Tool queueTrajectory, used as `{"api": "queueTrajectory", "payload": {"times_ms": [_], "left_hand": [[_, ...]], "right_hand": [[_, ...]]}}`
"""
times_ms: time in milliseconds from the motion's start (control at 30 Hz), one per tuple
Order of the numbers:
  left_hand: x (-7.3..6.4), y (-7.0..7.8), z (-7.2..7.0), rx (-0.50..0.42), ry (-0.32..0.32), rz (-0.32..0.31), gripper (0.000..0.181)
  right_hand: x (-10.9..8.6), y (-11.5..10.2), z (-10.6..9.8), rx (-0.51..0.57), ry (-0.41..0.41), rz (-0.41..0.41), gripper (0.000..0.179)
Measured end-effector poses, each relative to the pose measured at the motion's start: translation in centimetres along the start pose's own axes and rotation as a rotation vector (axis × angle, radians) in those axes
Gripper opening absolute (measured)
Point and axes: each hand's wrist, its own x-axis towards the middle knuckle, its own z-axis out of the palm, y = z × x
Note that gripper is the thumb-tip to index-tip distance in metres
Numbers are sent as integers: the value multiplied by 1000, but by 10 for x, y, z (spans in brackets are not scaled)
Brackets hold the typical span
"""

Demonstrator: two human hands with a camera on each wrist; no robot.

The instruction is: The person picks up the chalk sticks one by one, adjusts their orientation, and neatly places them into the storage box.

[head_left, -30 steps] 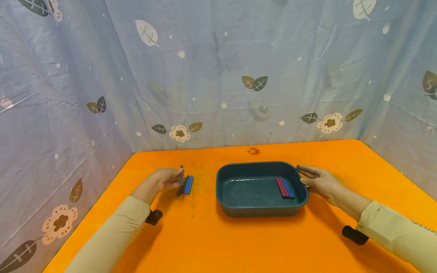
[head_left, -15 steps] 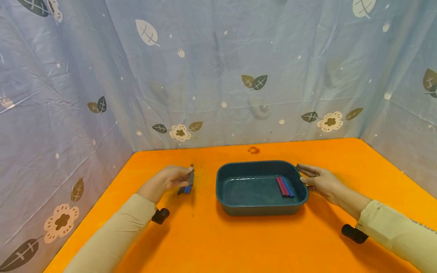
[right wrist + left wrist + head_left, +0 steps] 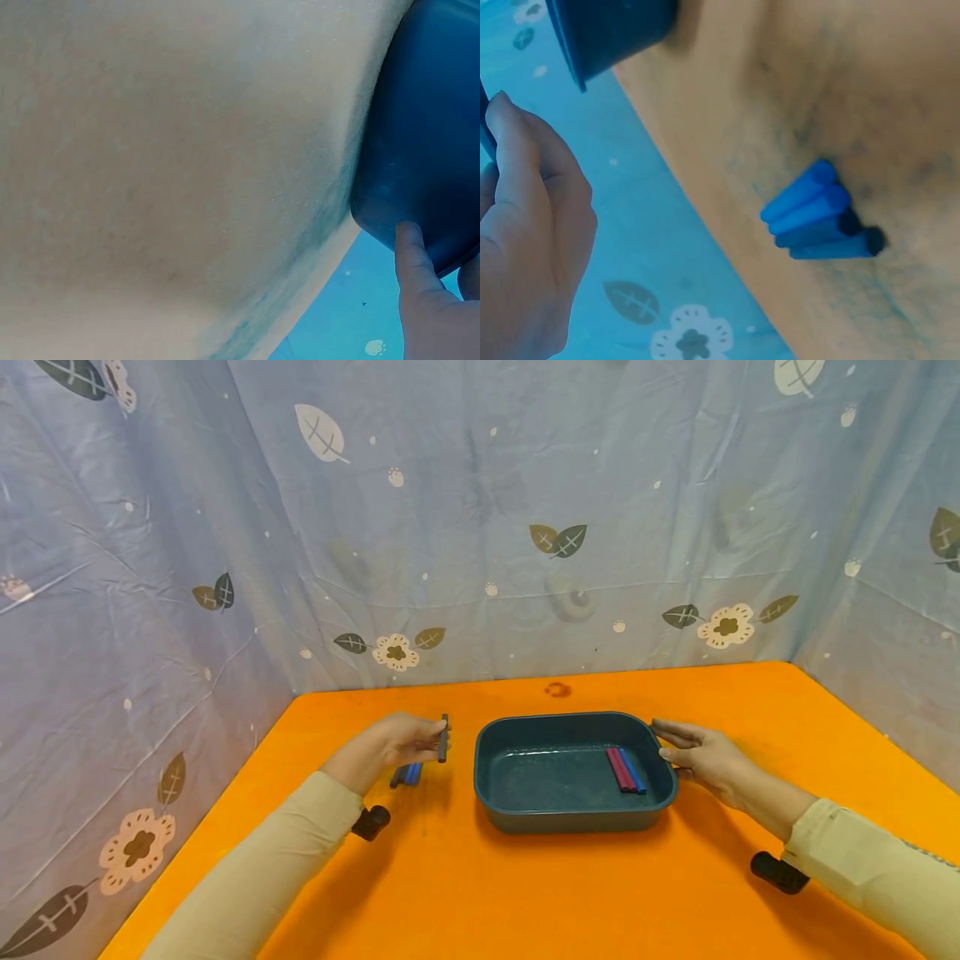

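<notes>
My left hand (image 3: 408,742) pinches a dark grey chalk-like stick (image 3: 443,739) above the table, left of a dark teal plastic basin (image 3: 570,822). Below and behind this hand lie several similar sticks side by side, blue (image 3: 802,196) and dark (image 3: 836,246), partly hidden in the head view. Inside the basin, toward its right end, two magenta sticks (image 3: 618,770) lie against a blue stick (image 3: 633,772). My right hand (image 3: 705,760) touches the basin's right end with fairly straight fingers; in the right wrist view one finger (image 3: 411,255) rests against the outer wall.
An orange table (image 3: 570,893) bears everything, with dark smudges near the loose sticks. Patterned blue curtain (image 3: 450,527) rises behind the table and along both sides. A reddish-brown mark (image 3: 557,690) shows near the back edge.
My left hand has lifted the dark grey stick from beside the loose sticks and carried it right, toward the basin. The right hand and basin have stayed in place.
</notes>
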Motion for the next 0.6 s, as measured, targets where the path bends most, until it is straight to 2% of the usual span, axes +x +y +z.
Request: {"api": "queueTrajectory", "payload": {"times_ms": [233,467,600], "left_hand": [[1,7,14,18,-26,-6,31],[6,11,28,53,-9,-24,31],[9,15,40,33,-5,-35,30]], "right_hand": [[1,1,-1,-1,8,1,60],[1,1,-1,-5,2,1,60],[1,1,-1,4,-1,-2,60]]}}
